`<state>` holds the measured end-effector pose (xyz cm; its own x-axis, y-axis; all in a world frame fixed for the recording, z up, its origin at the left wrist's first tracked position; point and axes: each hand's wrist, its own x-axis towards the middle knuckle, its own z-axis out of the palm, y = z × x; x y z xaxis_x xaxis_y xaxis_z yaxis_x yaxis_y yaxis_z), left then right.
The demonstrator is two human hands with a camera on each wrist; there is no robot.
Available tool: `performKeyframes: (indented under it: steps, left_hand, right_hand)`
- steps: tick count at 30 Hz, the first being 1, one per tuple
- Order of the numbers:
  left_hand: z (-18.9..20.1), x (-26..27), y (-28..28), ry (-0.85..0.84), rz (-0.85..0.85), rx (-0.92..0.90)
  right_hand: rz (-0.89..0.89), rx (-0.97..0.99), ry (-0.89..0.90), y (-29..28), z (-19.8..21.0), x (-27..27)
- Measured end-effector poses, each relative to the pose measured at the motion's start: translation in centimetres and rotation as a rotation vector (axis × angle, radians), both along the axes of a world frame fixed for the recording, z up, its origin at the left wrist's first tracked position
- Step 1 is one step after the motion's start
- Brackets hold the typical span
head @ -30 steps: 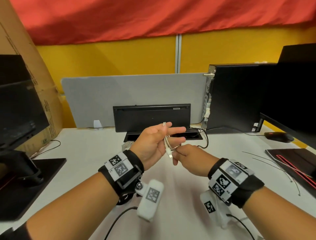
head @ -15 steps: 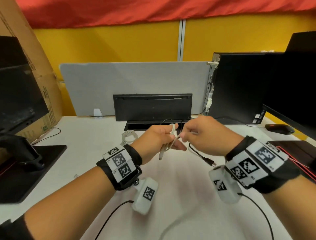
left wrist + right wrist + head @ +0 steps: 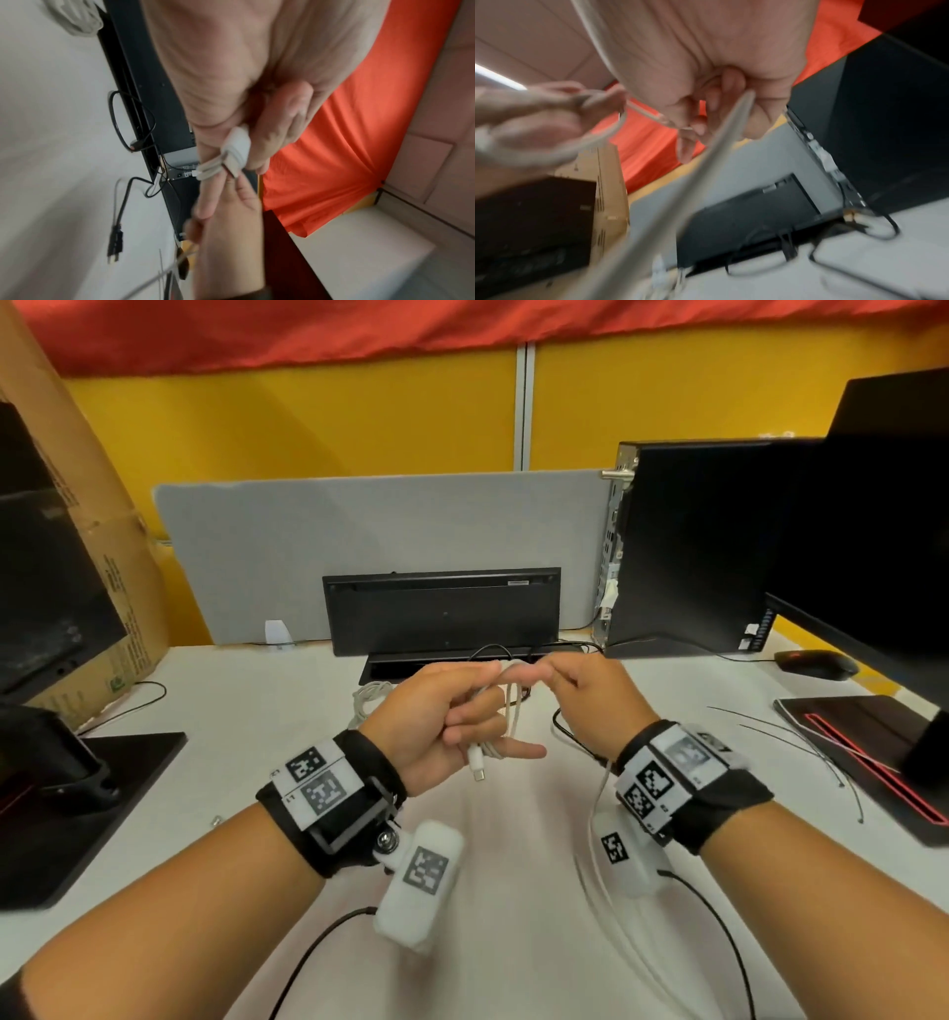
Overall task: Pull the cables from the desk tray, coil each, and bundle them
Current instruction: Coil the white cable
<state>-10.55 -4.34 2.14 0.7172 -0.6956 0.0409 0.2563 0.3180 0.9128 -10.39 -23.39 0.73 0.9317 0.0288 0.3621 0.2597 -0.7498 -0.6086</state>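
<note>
A white desk (image 3: 257,737) carries everything here, backed by a grey divider panel (image 3: 380,541) with a yellow wall and red cloth above it. On the right stand a black computer tower (image 3: 688,546) and a monitor (image 3: 883,531); a second monitor (image 3: 46,588) and a cardboard box (image 3: 118,588) sit on the left. At the back centre, a black keyboard (image 3: 441,611) stands on edge behind the desk tray (image 3: 380,671), a dark slot in the desk from which a black cable (image 3: 493,650) loops out, its plug lying on the desktop in the left wrist view. A loose heap of white cord (image 3: 367,697) lies just left of the tray. Above the middle of the desk, the left hand (image 3: 436,716) holds the white cable (image 3: 511,716) in several hanging loops, fingers curled round them, its USB-C plug (image 3: 477,765) dangling below the palm. The right hand (image 3: 590,695) meets it at the top of the loops, thumb and fingertips pinched on the same cable, whose free length trails down past the right wrist toward the near edge of the desk. A black mouse (image 3: 816,664) rests far right.
</note>
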Motion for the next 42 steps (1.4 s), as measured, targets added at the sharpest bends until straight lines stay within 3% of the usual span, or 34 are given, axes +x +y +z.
performKeyframes:
  steps: [3, 7, 17, 20, 25, 29, 31, 33, 38, 42]
  left_hand:
    - [0.2, 0.0, -0.1, 0.022, 0.052, -0.100]
    - [0.3, 0.0, -0.6, -0.101, 0.220, -0.058]
    - [-0.1, 0.1, -1.6, -0.422, 0.359, 0.260]
    - [-0.1, 0.4, -2.0, -0.504, 0.382, 0.414]
    - [-0.6, 0.6, -1.5, -0.700, 0.374, 0.709]
    - [-1.2, 0.7, -1.2, -0.685, 0.287, 0.771]
    - [-1.8, 0.8, -0.6, -0.659, 0.294, 0.804]
    - [-2.2, 0.9, 0.0, -0.605, 0.325, 0.816]
    - [-2.6, 0.4, -0.2, -0.427, 0.259, 0.668]
    - [-2.5, -0.6, -1.0, -0.227, 0.268, 0.435]
  right_hand:
    - [0.055, -0.101, 0.186, 0.9, -2.0, -0.5]
    - [0.178, -0.180, 0.348, 2.7, -2.9, -1.6]
    - [0.258, -0.306, 0.372, 2.6, 0.0, -3.1]
    - [0.238, -0.265, 0.335, 2.2, 0.5, -3.5]
    - [0.232, 0.035, 0.291, 1.3, 2.0, -4.1]
    - [0.178, 0.158, 0.214, 0.6, 3.0, -4.1]
    - [0.106, 0.315, 0.184, -0.2, 3.5, -3.7]
    - [0.084, 0.337, 0.132, -1.2, 3.9, -3.2]
    - [0.086, 0.116, 0.016, -2.2, 3.7, -2.0]
    - [-0.069, -0.210, -0.171, -2.4, 2.7, -0.7]
